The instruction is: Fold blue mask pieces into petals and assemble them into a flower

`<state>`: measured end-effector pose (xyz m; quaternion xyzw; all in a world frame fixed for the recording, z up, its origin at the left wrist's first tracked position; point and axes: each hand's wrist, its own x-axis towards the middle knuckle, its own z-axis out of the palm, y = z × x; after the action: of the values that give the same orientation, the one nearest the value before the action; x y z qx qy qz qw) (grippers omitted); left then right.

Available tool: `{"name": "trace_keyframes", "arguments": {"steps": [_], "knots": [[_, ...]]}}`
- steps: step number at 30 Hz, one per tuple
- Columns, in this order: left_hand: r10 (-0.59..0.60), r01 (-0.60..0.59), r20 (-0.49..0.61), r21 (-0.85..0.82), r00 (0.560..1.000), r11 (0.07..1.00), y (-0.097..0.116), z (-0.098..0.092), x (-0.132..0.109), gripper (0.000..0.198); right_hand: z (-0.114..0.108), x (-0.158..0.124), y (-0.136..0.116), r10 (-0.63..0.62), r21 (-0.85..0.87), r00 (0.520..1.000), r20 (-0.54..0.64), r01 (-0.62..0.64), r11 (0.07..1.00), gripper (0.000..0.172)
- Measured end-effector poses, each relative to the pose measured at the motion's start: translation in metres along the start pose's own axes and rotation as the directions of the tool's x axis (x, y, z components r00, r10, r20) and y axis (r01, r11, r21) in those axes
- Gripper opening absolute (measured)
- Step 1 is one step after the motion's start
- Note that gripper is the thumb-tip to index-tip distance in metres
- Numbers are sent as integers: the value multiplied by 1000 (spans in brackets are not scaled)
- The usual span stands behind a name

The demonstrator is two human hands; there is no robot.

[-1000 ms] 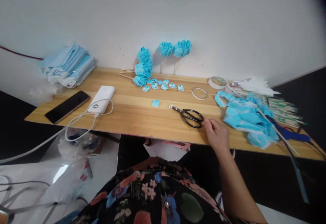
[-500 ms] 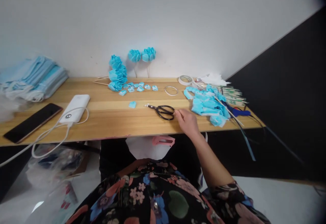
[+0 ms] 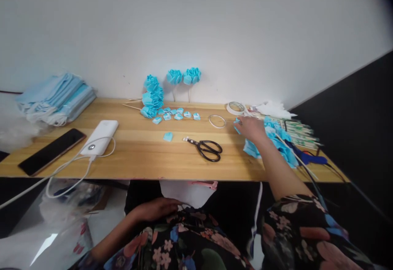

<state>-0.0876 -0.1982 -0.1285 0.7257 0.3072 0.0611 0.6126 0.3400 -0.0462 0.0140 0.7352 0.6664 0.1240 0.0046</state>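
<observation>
My right hand (image 3: 252,128) reaches across the wooden table (image 3: 138,159) and rests on the near edge of a heap of cut blue mask pieces (image 3: 278,141); its fingers curl down onto the blue material. Black scissors (image 3: 206,148) lie alone on the table to the left of that hand. My left hand (image 3: 156,208) sits low in my lap below the table edge, fingers bent over a white sheet (image 3: 184,192) there. Blue fabric flowers on sticks (image 3: 172,82) lean on the wall, with small folded blue petals (image 3: 175,114) before them.
A stack of blue face masks (image 3: 57,98) lies at the far left. A black phone (image 3: 52,151) and a white power bank (image 3: 100,138) with a cable sit on the left. Tape rolls (image 3: 236,107) and a ring (image 3: 216,121) lie near the wall, packaged sticks (image 3: 299,133) at the right.
My right hand has left the scissors' handle and moved right and back to the blue heap. The scissors stay flat on the table. My left hand has come into view in my lap.
</observation>
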Motion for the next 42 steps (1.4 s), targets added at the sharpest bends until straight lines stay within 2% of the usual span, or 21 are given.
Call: {"name": "trace_keyframes", "arguments": {"steps": [2,3,6,8,11,13,14,16,19,21,23,25,27,29,31,34,37,40,42], "knots": [[8,-8,83,-2,997,1000,20,-21,-23,45,6,4,0,-39,0,999,3,39,999,31],[18,-17,91,-19,996,1000,34,-31,-34,44,9,6,0,-59,4,998,7,59,998,31],[96,-87,53,-150,994,985,78,-55,-54,42,15,10,0,-121,15,992,35,120,993,31],[148,-136,38,-218,988,966,101,-65,-54,40,14,11,-1,-164,50,986,43,162,986,32],[264,-236,57,-301,963,924,125,-76,-39,40,3,9,-6,-157,303,987,-34,160,940,35],[321,-269,93,-360,942,894,136,-83,-23,39,-10,6,-16,-118,533,985,-124,167,830,35],[336,-273,97,-400,937,875,141,-87,-13,38,-18,5,-23,-134,645,981,-144,195,739,36],[320,-264,22,-513,947,817,152,-93,9,34,-34,5,-42,-159,786,973,-165,227,575,36],[215,-246,-123,-593,969,767,165,-104,45,36,-53,7,-75,-212,854,963,-169,250,456,35],[128,-204,-162,-678,979,706,170,-113,68,35,-61,10,-96,-261,850,943,-205,304,431,34],[50,-176,-188,-755,981,632,171,-124,87,34,-65,13,-112,-306,801,908,-285,401,444,32],[-36,-163,-215,-828,976,537,168,-135,104,34,-64,15,-125,-374,726,850,-371,516,454,31],[-96,-152,-217,-880,971,449,163,-143,117,43,-60,15,-135,-455,639,778,-434,622,453,33],[-115,-190,-251,-904,961,384,158,-149,127,42,-54,13,-142,-546,573,710,-444,694,436,35],[-111,-257,-312,-901,944,350,155,-151,133,35,-48,9,-146,-581,555,676,-453,724,409,37],[-134,-344,-409,-872,902,349,152,-151,134,24,-45,3,-144,-544,630,694,-471,697,344,40],[-153,-405,-485,-836,861,370,151,-151,131,28,-43,-1,-138,-421,682,735,-532,667,302,33],[-136,-444,-532,-800,835,402,149,-153,127,30,-36,1,-132,-270,685,764,-586,645,339,27],[-111,-463,-553,-777,826,426,147,-153,126,31,-31,3,-128,-229,680,766,-600,640,359,27]]}}
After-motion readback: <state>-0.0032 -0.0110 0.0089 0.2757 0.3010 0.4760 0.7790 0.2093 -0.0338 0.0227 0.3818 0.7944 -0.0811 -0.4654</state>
